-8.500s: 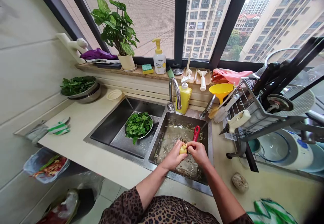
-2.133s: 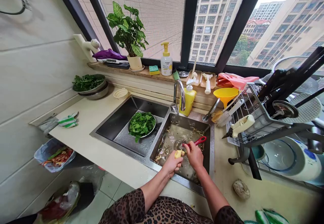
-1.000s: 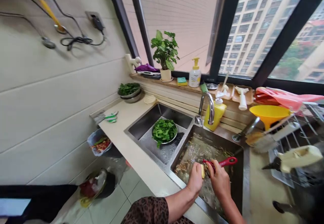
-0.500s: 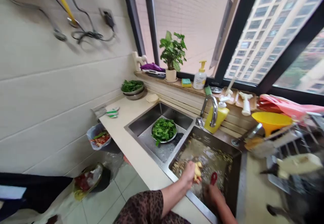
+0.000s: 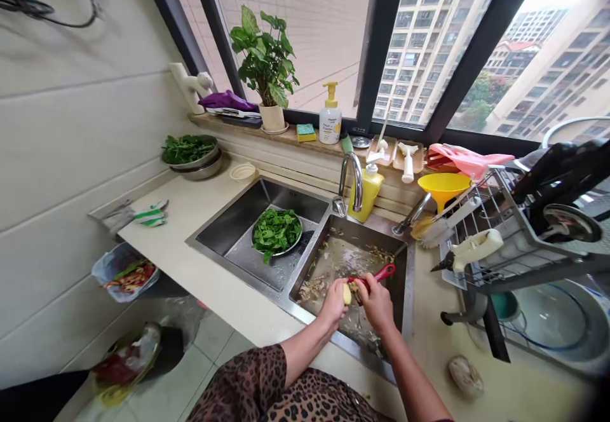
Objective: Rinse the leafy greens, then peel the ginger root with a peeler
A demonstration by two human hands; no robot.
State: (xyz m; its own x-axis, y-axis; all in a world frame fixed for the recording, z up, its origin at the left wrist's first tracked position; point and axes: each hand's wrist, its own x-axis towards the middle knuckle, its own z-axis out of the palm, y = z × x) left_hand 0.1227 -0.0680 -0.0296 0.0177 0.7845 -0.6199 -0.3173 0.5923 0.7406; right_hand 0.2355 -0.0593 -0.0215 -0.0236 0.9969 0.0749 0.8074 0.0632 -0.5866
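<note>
Head view: kitchen sink w/ two basins. Left hand (image 5: 334,304) has fingers closed round a pale yellow piece (image 5: 347,293), over the R basin (image 5: 403,285), approx. 5 o'clock from pic ctr. Right hand (image 5: 376,304) pinches a red tool (image 5: 385,272) btwn thumb & fingers, its head near the piece; contact unclear. From the hands: bowl of greens (image 5: 276,231) at 10 o'clock, faucet (image 5: 357,183) at 12, yellow funnel (image 5: 443,185) approx. 1:30.

Open counter (image 5: 214,276) left of the sinks; faucet (image 5: 355,183) overhanging; rack (image 5: 515,238) crowding right, apparently
</note>
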